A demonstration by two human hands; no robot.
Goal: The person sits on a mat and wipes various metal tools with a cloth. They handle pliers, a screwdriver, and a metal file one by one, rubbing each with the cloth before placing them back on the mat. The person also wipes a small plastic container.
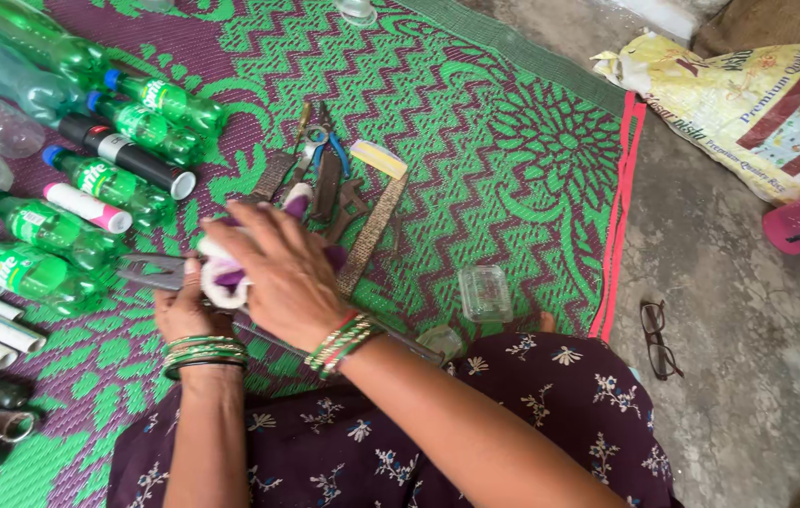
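While right hand (282,273) covers it | cloth (226,282) under fingers | left hand (183,306) grips cloth

Green and purple woven floor mat (513,141) with zigzag and floral pattern, red edging along its right border, bare grey concrete floor (748,357) beyond, printed sack (748,103) lying at upper right, spectacles (658,337) on the concrete, even daylight.
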